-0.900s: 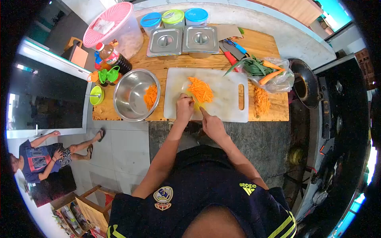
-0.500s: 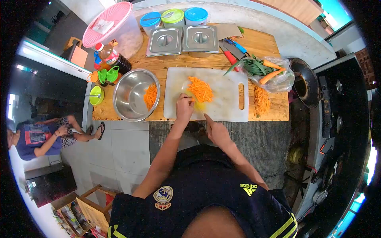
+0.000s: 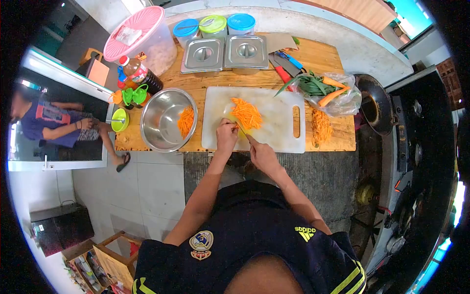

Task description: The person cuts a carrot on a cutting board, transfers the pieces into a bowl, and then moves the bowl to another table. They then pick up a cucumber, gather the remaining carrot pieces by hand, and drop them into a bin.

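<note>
On the white cutting board (image 3: 279,132), a heap of carrot strips (image 3: 246,113) lies near the middle. My left hand (image 3: 226,135) is closed at the board's front left, its fingertips pinching a small piece of carrot just below the heap. Most of that piece is hidden by the fingers. My right hand (image 3: 263,157) is wrapped round the handle of a knife (image 3: 243,129). The blade points up and left, its tip beside my left fingertips. Left of the board, a steel bowl (image 3: 161,117) has more carrot strips (image 3: 186,122) along its right side.
Carrot shreds (image 3: 321,127) lie right of the board, below a plastic bag (image 3: 350,95) with whole carrots and green leaves. Two lidded steel pans (image 3: 203,53) and a sauce bottle (image 3: 142,76) stand behind. A wok (image 3: 376,105) is at right; a person (image 3: 58,120) is at left.
My right hand has moved slightly left and up, bringing the knife blade against the area by my left fingertips. The person at left has shifted from a reclining posture to a more upright one.
</note>
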Motion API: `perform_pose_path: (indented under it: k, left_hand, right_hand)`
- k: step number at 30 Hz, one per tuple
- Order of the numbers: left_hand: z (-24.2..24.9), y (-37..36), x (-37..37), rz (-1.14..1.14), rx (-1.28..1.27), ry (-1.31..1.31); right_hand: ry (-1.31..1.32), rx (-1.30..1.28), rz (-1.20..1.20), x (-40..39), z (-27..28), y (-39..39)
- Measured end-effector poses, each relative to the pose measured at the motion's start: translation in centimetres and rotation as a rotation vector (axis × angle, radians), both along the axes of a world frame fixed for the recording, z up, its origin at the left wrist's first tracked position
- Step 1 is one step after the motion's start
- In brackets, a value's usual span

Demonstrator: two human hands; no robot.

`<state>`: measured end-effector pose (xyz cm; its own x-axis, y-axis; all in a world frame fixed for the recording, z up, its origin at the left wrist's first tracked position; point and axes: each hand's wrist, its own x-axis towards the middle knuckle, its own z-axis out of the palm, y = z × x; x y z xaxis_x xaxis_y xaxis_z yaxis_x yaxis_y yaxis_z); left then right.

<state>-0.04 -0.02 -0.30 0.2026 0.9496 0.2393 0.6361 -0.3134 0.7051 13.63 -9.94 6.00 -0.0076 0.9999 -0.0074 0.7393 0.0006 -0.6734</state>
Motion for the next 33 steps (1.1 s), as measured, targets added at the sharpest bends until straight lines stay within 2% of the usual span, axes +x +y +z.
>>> perform_pose_path:
  k: [5,11,14,20,26,29,32,33]
  left_hand:
    - [0.1,-0.2,0.1,0.028,-0.051,-0.027]
    - [-0.8,-0.2,-0.1,0.029,-0.027,-0.047]
    - [-0.7,-0.2,-0.2,0.016,-0.032,-0.115]
    - [0.2,-0.4,-0.3,0.011,-0.040,-0.071]
    - [-0.5,-0.3,-0.2,-0.004,0.009,-0.094]
    - [-0.8,-0.4,-0.3,0.002,-0.009,-0.109]
    - [-0.9,-0.5,-0.3,0.023,-0.009,-0.097]
    - [-0.9,-0.7,-0.4,0.021,-0.012,-0.098]
  right_hand:
    - [0.007,-0.022,-0.023,0.2,-0.4,-1.7]
    - [-0.013,-0.112,0.042,2.1,1.5,-4.4]
    - [0.031,-0.018,-0.014,1.5,0.7,-2.7]
    - [-0.006,-0.077,-0.008,0.5,0.0,-0.7]
    - [0.031,0.016,0.024,0.7,-1.6,0.0]
    - [0.019,-0.006,-0.010,1.0,-1.0,-1.8]
    - [-0.014,-0.199,-0.016,1.7,1.1,-4.3]
    - [0.003,-0.185,-0.004,2.1,1.2,-4.5]
